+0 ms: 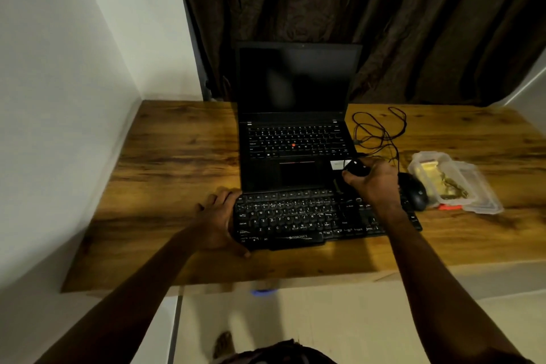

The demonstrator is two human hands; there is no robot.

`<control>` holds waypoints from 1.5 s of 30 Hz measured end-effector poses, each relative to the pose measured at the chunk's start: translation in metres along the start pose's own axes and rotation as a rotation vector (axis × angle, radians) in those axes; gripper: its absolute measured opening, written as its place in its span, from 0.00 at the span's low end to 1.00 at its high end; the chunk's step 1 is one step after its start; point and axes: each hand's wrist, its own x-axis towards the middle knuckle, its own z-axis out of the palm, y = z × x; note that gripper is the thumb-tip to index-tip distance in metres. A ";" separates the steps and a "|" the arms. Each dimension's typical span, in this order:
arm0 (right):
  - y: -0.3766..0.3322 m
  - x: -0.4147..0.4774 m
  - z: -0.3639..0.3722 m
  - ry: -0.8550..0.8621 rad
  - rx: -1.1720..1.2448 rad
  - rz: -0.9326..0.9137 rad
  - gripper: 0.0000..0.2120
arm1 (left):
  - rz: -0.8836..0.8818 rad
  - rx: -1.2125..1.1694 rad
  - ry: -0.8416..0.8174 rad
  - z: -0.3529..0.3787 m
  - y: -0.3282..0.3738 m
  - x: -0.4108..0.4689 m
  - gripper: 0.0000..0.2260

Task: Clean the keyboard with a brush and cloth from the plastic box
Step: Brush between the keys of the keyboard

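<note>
A black external keyboard (298, 219) lies on the wooden desk in front of an open laptop. My left hand (220, 216) grips the keyboard's left end. My right hand (373, 180) hovers over the keyboard's upper right part, shut on a small black brush (356, 168) whose rounded top shows above my fingers. Its lower part is mostly hidden by the hand. At the right stands the clear plastic box (419, 161) with a yellow cloth (432, 177) inside.
An open black laptop (295, 139) with a dark screen stands behind the keyboard. A black mouse (415, 190) and its looped cable (381, 133) lie between keyboard and box. A small orange item (449, 207) sits by the box. The wooden desk (177, 156) meets a white wall on the left.
</note>
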 end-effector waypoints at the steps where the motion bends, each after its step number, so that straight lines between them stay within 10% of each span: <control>1: -0.002 -0.001 0.003 -0.010 -0.002 -0.010 0.14 | -0.001 0.003 0.001 0.000 0.000 0.000 0.70; 34: -0.062 -0.028 0.060 -0.128 -0.064 -0.090 0.19 | 0.022 0.064 0.033 0.007 -0.009 0.004 0.69; 45: -0.086 -0.039 0.094 -0.197 0.070 -0.117 0.06 | -0.008 0.099 0.009 0.010 -0.009 0.007 0.69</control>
